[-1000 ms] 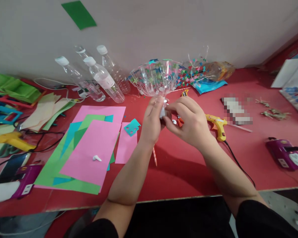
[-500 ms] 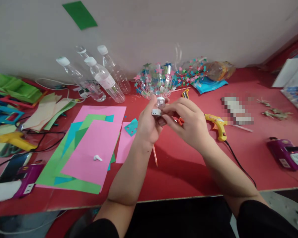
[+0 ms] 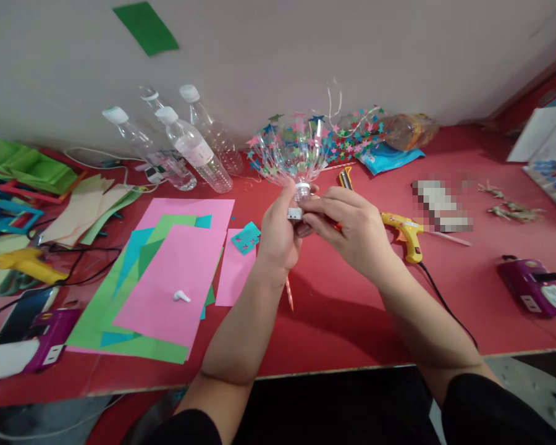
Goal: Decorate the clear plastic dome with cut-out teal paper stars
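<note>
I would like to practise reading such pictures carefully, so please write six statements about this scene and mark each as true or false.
1. The left hand grips the neck of the star-trimmed bottle piece. True.
2. The white earbud lies on green paper. False: the earbud lies on a pink sheet.
3. The right hand is at a small white block just below the neck. True.
4. The bottle with the pinkish label lies on its side. False: that bottle stands upright.
5. A yellow glue gun lies to the right of the right hand. True.
6. The turquoise paper piece has no holes. False: that piece has star-shaped holes.
</note>
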`<state>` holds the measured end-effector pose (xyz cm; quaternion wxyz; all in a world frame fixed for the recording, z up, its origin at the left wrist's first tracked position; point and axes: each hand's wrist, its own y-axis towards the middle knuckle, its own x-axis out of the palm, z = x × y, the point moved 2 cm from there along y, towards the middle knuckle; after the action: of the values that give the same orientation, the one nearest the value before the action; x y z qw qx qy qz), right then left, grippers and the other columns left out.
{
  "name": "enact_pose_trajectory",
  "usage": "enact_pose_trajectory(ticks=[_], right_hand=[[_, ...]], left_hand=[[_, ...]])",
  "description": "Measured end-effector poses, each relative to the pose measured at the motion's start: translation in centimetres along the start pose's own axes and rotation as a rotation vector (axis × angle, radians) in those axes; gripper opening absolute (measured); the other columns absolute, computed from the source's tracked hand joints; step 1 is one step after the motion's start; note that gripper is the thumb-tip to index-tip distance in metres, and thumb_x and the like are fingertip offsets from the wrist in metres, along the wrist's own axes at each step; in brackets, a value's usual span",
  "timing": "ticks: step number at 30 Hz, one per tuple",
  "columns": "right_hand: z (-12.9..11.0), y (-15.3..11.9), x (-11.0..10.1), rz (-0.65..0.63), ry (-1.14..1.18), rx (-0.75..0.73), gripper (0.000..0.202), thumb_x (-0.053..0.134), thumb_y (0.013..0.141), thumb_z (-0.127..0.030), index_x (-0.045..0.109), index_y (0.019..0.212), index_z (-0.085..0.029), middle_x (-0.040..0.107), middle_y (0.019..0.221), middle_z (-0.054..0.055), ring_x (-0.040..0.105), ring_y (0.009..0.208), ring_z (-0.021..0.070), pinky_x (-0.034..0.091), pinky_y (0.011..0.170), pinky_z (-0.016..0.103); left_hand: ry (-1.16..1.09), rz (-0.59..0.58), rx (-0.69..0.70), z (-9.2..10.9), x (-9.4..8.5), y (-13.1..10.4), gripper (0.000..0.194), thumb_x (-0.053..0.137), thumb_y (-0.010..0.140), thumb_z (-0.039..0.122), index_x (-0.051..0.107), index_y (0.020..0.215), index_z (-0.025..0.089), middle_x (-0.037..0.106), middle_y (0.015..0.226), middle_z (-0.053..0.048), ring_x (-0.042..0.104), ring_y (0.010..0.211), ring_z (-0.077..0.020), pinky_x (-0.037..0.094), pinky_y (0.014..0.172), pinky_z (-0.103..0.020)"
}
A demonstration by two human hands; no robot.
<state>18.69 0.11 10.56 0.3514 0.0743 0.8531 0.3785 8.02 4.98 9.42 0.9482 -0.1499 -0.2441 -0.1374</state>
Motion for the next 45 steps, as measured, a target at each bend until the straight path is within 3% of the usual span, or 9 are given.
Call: enact_pose_trajectory(ticks=[8,13,18,24,33,41,45], right_hand=[[0.7,0.1,-0.5,-0.071,0.033,-0.09,0.015,0.058,0.096,-0.019,0.073,0.096,-0.018,0.072,0.092,0.006,0.065,0.083,0.0172,0.052,0.074,0.03],[0.5,0.1,-0.3,-0.071,0.083,-0.039,0.014,0.059,0.093,-0.015,0.071,0.088,-0.018,0.072,0.086,0.004,0.064,0.081,0.0155,0.05,0.074,0.027],[-0.1,0.1,0.4,-0.051,0.1,0.083,0.012,0.056,0.087,-0.013,0.062,0.078,-0.017,0.057,0.072,0.001,0.05,0.064,0.0125,0.04,0.061,0.025],[-0.5,-0.3,1.9,0.05,-0.006,0.041,0.015,0.049,0.083,-0.01,0.052,0.072,-0.02,0.051,0.07,0.001,0.046,0.066,0.0145,0.037,0.062,0.027],[-0.5,-0.7,2.7,0.172,-0.105,-0.016,0.017,0.046,0.079,-0.007,0.048,0.07,-0.022,0.048,0.067,0.001,0.045,0.064,0.0162,0.037,0.061,0.028],[-0.2,-0.8,2.8,0.161,0.011,0.025,0.017,0.046,0.08,-0.005,0.051,0.072,-0.02,0.051,0.068,0.001,0.046,0.064,0.0148,0.038,0.06,0.027],[-0.2,-0.3,1.8,0.034,0.145,0.008,0.013,0.05,0.087,-0.01,0.06,0.085,-0.017,0.057,0.076,0.002,0.05,0.068,0.0139,0.042,0.066,0.027]], left_hand=[[-0.009,-0.036,0.06,-0.5,-0.1,0.0,0.053,0.057,0.087,0.065,0.067,0.077,0.014,0.051,0.057,0.001,0.035,0.039,-0.0035,0.025,0.034,-0.017],[0.004,0.006,0.097,-0.8,-0.4,0.1,0.05,0.059,0.086,0.063,0.068,0.079,0.015,0.056,0.059,0.0,0.042,0.042,-0.0047,0.025,0.035,-0.017],[-0.058,0.006,0.037,-1.0,-0.2,0.1,0.045,0.061,0.086,0.059,0.065,0.072,0.017,0.054,0.056,0.001,0.055,0.05,-0.0096,0.037,0.043,-0.02],[-0.101,0.023,-0.032,-0.9,0.1,0.1,0.04,0.054,0.093,0.051,0.065,0.076,0.016,0.055,0.058,0.001,0.059,0.058,-0.0111,0.049,0.056,-0.022],[-0.172,0.077,-0.077,-1.0,0.4,0.0,0.039,0.044,0.101,0.038,0.064,0.077,0.014,0.054,0.062,0.001,0.054,0.057,-0.0067,0.045,0.058,-0.018],[-0.112,0.12,0.06,-1.1,0.0,0.0,0.037,0.056,0.094,0.046,0.066,0.077,0.015,0.053,0.06,0.002,0.055,0.055,-0.0084,0.045,0.055,-0.02],[-0.063,0.1,0.119,-0.6,-0.4,0.1,0.039,0.058,0.089,0.055,0.065,0.078,0.018,0.052,0.058,0.002,0.056,0.055,-0.0109,0.043,0.051,-0.022]])
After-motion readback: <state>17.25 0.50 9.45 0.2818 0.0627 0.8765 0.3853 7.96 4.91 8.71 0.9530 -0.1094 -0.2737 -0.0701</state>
